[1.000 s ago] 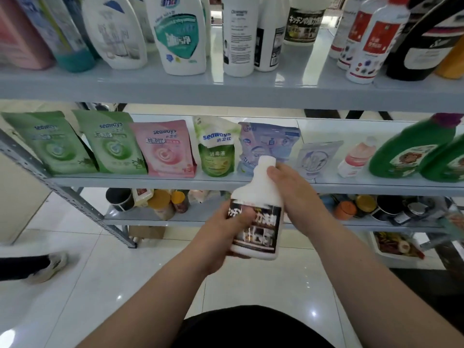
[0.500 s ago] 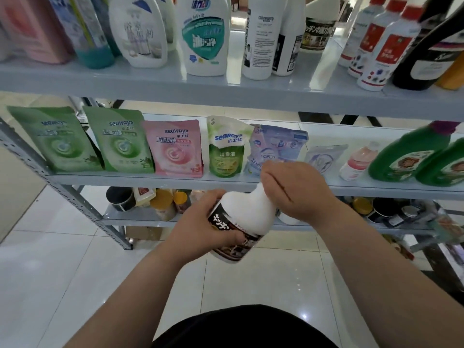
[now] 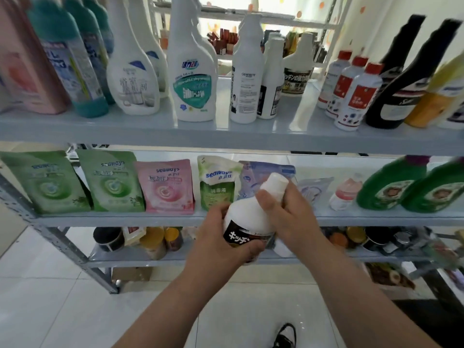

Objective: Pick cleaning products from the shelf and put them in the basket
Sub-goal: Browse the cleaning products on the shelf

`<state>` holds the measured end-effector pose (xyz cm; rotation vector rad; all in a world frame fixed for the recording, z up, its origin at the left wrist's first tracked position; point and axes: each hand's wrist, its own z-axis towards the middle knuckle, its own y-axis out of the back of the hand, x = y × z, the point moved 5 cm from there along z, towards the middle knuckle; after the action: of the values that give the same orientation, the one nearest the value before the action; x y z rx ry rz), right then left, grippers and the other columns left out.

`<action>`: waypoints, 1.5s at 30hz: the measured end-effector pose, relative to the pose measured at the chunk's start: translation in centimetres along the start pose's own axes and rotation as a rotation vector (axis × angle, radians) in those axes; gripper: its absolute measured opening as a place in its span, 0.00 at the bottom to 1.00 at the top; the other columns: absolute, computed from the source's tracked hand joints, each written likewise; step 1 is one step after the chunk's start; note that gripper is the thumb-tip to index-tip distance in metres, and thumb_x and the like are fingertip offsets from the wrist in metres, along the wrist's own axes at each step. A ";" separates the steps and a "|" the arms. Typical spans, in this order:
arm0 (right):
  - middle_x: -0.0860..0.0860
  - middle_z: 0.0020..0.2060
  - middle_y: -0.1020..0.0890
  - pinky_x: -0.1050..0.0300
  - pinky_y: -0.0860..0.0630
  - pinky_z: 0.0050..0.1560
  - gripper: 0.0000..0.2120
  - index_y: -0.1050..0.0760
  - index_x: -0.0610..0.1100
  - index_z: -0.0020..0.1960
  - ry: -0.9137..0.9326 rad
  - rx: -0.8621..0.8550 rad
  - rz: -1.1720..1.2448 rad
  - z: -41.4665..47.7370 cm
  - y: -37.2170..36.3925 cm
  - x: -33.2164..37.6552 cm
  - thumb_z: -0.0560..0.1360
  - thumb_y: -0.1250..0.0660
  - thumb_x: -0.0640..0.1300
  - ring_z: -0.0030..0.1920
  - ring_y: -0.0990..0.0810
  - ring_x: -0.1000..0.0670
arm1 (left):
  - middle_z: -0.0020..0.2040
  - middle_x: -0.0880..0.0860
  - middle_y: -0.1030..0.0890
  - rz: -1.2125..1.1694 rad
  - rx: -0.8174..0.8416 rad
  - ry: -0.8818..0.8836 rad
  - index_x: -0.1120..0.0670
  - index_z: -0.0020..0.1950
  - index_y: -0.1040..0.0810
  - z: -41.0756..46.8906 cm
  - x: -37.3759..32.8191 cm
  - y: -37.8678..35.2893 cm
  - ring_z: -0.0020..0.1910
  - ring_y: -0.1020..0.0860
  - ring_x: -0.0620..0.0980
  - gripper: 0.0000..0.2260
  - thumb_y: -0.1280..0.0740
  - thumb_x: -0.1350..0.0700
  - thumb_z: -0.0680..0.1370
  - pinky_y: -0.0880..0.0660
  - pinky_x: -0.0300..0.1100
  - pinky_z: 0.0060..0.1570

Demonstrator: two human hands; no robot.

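floor [image 3: 75, 310]: white tile, a dark shoe [image 3: 285, 336] at the bottom edge; no basket in view.
left grip [image 3: 221, 237]: curled round the labelled base of the white bottle [image 3: 248, 217], bearing its weight from below.
white bottle: off the shelf, tilted, cap [image 3: 275, 183] up and to the right, held in front of the middle shelf [image 3: 125, 221].
right grip [image 3: 288, 217]: wrapped on the neck just under the cap, probably steadying it for the carry.
middle shelf: pouches [image 3: 165, 187] stand in a row, labels forward.
top shelf [image 3: 175, 134]: a matching bottle [image 3: 297, 74] stands toward the back.
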<state>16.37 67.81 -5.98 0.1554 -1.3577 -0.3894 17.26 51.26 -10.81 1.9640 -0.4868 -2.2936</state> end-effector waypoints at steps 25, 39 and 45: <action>0.58 0.50 0.24 0.54 0.26 0.53 0.24 0.34 0.50 0.70 0.250 -0.153 -0.265 24.7 15.6 6.6 0.80 0.30 0.55 0.53 0.23 0.53 | 0.68 0.55 0.24 1.306 0.076 -0.533 0.52 0.73 0.27 36.3 -29.8 -3.0 0.64 0.24 0.55 0.18 0.39 0.57 0.83 0.26 0.46 0.62; 0.54 0.53 0.24 0.54 0.27 0.48 0.21 0.37 0.52 0.64 0.166 -0.068 -0.387 27.6 15.9 4.7 0.79 0.31 0.57 0.54 0.22 0.49 | 0.41 0.48 0.16 1.673 0.413 -0.238 0.55 0.65 0.18 44.3 -27.5 -7.3 0.38 0.18 0.45 0.15 0.28 0.55 0.79 0.20 0.40 0.47; 0.46 0.62 0.21 0.52 0.29 0.48 0.27 0.36 0.47 0.69 0.195 -0.009 -0.696 28.0 17.4 5.7 0.77 0.28 0.58 0.58 0.21 0.45 | 0.45 0.46 0.16 1.362 0.461 -0.282 0.54 0.66 0.19 44.6 -28.1 -10.1 0.41 0.14 0.46 0.16 0.27 0.57 0.79 0.18 0.40 0.48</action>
<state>-6.67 85.09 11.00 0.6496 -1.0778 -0.9357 -19.94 76.57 18.48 0.7551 -1.7691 -1.5093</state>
